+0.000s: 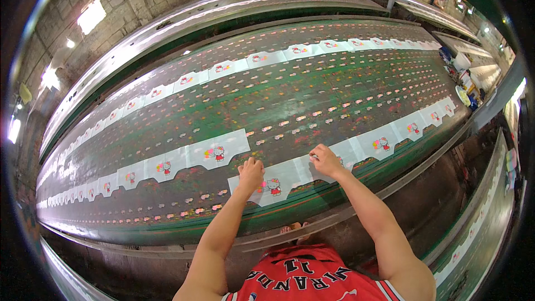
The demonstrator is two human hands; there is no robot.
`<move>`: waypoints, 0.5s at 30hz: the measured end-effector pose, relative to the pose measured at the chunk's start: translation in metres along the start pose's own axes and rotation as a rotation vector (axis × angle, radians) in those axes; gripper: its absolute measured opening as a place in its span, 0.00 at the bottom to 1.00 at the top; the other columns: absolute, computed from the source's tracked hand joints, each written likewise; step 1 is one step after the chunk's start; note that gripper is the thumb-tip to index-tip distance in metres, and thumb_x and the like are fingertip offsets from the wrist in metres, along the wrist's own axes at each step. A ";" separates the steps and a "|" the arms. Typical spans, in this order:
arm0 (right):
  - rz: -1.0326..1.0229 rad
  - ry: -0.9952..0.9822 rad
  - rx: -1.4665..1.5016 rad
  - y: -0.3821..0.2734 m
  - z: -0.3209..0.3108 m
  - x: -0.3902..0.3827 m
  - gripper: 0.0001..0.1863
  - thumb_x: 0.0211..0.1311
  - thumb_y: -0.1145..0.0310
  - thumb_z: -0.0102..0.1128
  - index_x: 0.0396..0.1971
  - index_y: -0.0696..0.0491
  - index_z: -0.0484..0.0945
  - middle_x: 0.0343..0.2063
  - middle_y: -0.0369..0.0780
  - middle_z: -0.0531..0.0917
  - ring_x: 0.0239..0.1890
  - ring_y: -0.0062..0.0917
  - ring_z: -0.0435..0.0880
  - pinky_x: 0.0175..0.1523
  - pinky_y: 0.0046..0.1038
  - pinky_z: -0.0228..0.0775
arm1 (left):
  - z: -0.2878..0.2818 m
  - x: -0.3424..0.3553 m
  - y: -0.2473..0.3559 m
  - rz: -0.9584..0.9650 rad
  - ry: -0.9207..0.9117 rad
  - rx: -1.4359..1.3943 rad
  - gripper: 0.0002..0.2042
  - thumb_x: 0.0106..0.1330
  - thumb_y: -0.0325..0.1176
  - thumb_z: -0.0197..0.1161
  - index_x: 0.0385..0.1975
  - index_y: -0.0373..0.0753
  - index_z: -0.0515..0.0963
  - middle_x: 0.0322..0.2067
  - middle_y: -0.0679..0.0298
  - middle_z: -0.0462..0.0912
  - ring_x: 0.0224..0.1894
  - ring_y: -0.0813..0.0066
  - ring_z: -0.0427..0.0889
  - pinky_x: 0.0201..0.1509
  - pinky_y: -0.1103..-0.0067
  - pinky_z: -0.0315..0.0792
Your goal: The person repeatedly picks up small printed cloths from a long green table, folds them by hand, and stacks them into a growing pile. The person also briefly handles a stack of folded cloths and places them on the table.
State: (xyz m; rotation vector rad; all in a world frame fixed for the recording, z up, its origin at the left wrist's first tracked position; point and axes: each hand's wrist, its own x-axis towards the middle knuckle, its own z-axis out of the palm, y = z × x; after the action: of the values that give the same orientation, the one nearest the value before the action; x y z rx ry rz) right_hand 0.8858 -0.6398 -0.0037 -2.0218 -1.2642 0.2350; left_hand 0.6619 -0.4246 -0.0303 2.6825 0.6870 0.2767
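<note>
A white cut fabric piece with a printed cartoon cat and balloons lies at the near edge of a long dark green table. My left hand is closed, its curled fingers at the upper edge of this piece near its left end. My right hand pinches at the upper edge of the white strip, above the adjoining printed piece, which my wrist partly covers. What lies under the left fingers is hidden. Both forearms reach in from below.
More printed pieces continue rightward, and another row runs left. A far row follows the table's other side. Tubs and containers stand at the right end. A rail edges the near side.
</note>
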 end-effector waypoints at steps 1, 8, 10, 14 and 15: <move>-0.002 0.003 -0.006 -0.004 0.004 0.000 0.07 0.55 0.71 0.62 0.34 0.55 0.81 0.37 0.44 0.78 0.44 0.42 0.78 0.50 0.39 0.71 | 0.003 -0.001 -0.005 0.009 -0.004 -0.001 0.08 0.60 0.36 0.62 0.35 0.42 0.76 0.40 0.57 0.72 0.48 0.55 0.73 0.48 0.55 0.64; -0.008 -0.013 -0.021 -0.032 0.041 -0.009 0.09 0.56 0.72 0.61 0.37 0.55 0.81 0.39 0.44 0.78 0.46 0.41 0.78 0.52 0.38 0.71 | 0.002 -0.004 -0.007 -0.025 -0.016 -0.016 0.07 0.60 0.33 0.61 0.36 0.42 0.76 0.42 0.57 0.72 0.49 0.54 0.73 0.49 0.54 0.65; -0.002 -0.043 -0.020 -0.037 0.045 -0.010 0.10 0.56 0.73 0.60 0.39 0.55 0.80 0.40 0.44 0.77 0.46 0.41 0.78 0.52 0.38 0.71 | -0.007 -0.011 -0.006 -0.051 0.012 -0.024 0.07 0.59 0.31 0.62 0.37 0.41 0.76 0.42 0.57 0.73 0.49 0.55 0.73 0.49 0.54 0.66; -0.010 -0.087 -0.010 -0.039 0.054 -0.001 0.12 0.56 0.73 0.62 0.41 0.55 0.80 0.40 0.43 0.76 0.46 0.39 0.77 0.51 0.36 0.71 | -0.014 -0.012 -0.017 -0.039 -0.069 0.048 0.10 0.59 0.30 0.62 0.39 0.41 0.75 0.42 0.56 0.73 0.50 0.55 0.73 0.50 0.53 0.66; -0.010 -0.096 -0.008 -0.038 0.058 0.002 0.12 0.56 0.73 0.62 0.41 0.55 0.80 0.40 0.42 0.76 0.47 0.39 0.77 0.51 0.36 0.71 | -0.014 -0.015 -0.015 0.014 -0.025 0.075 0.10 0.59 0.30 0.62 0.40 0.41 0.75 0.41 0.56 0.74 0.48 0.55 0.75 0.49 0.54 0.67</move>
State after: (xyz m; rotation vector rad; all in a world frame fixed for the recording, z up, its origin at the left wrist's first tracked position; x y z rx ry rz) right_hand 0.8306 -0.6002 -0.0197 -2.0317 -1.3359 0.3261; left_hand 0.6392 -0.4155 -0.0250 2.7583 0.6844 0.2246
